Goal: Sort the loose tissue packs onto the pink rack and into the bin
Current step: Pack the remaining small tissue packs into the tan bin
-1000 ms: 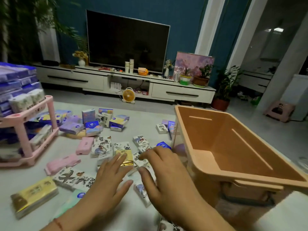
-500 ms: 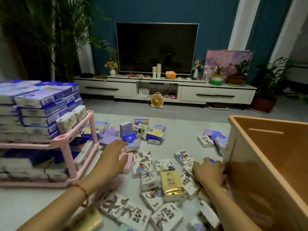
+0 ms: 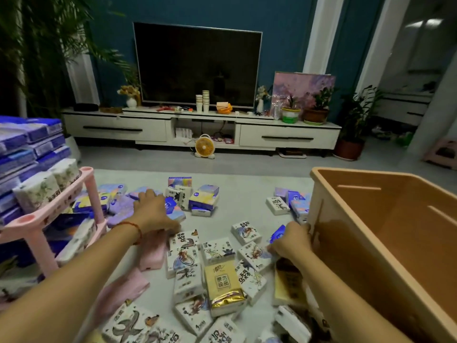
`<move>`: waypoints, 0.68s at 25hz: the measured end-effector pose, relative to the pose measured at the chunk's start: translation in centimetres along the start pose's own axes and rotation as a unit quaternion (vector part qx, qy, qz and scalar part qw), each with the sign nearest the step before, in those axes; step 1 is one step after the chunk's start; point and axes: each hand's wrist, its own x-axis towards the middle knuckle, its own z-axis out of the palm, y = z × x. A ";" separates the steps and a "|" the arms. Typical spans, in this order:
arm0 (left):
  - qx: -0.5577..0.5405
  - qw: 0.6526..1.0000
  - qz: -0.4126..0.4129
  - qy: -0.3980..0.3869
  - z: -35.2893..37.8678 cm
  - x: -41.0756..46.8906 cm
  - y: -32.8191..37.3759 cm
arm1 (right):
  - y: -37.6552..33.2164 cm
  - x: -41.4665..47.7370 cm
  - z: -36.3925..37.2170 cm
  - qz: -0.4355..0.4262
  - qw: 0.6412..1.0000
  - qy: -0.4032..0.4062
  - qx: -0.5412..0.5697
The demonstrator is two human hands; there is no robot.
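Pick-up step. L hand (image 3: pixel 153 211) fingers spread flat on blue packs (image 3: pixel 173 205) near pink rack (image 3: pixel 37 216), no grip yet. R hand (image 3: pixel 289 241) curled beside bin (image 3: pixel 395 219), hold unclear. Next, prob.: close fingers, lift.

Your left forearm (image 3: pixel 81 266) and right forearm (image 3: pixel 346 290) run bare along all their visible length, down to your left hand (image 3: pixel 152 214) and right hand (image 3: pixel 290 240), both bare as well. A thin red cord bracelet (image 3: pixel 135 227) circles your left wrist, its finer detail too small to make out.
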 end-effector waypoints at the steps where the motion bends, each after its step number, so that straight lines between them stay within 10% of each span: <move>1: -0.040 0.998 0.021 0.038 -0.8 -0.7 1.1 | -0.4 -0.4 -0.5 -0.032 0.999 0.024 0.000; 12: -0.357 0.875 0.262 0.196 -12.8 -10.6 18.3 | -0.2 -14.1 -19.8 -0.302 0.927 0.187 0.118; 17: -0.101 0.898 0.425 -0.051 -13.0 -11.6 29.6 | 9.2 -6.4 -26.2 -0.122 0.980 0.129 0.090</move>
